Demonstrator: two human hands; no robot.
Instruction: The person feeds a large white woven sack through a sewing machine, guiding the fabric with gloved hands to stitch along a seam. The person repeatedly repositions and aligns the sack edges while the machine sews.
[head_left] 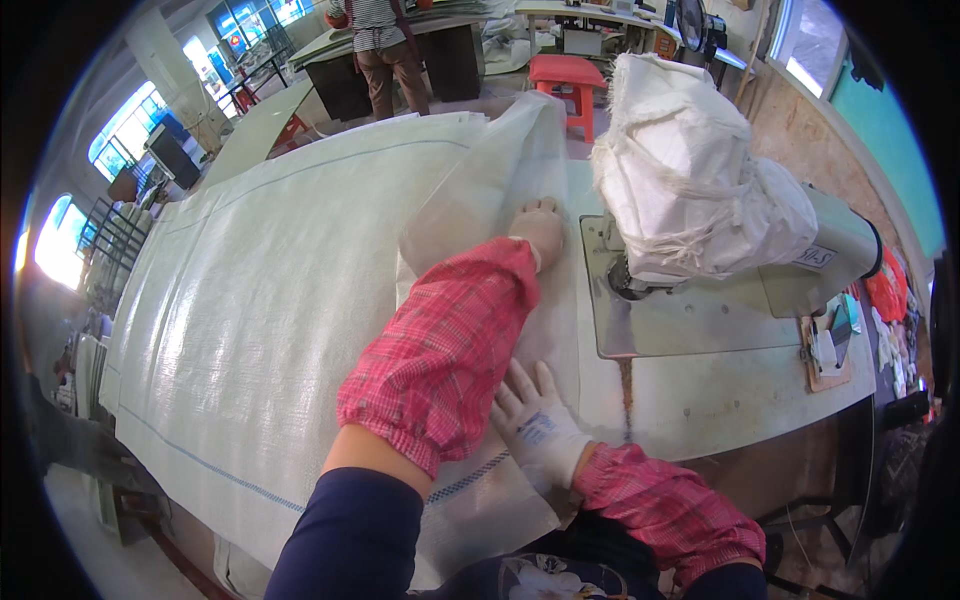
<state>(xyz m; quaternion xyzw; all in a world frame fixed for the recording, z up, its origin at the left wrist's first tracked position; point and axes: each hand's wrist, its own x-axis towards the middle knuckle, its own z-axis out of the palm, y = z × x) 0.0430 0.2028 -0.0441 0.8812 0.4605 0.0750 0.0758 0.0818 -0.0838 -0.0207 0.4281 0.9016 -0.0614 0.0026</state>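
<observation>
A large white woven plastic sheet [240, 270] with blue dashed lines along its edges spreads across the table, shiny in places. Its right side is folded over, and a thin translucent plastic layer [465, 195] stands up in a loose crease there. My left hand [540, 232], in a white glove, lies on that folded strip with its fingers stretched away from me. Nearer to me, my gloved right hand [545, 432] rests flat on the strip's near end, fingers spread. Neither hand grips anything. Red plaid sleeve covers are on both forearms.
Right of the sheet stands a sewing machine [840, 250], its head wrapped in white woven cloth [690, 170]. Small items lie on a board [828, 350] at the table's right. A red stool [566, 90] and another person [385, 50] are at the back.
</observation>
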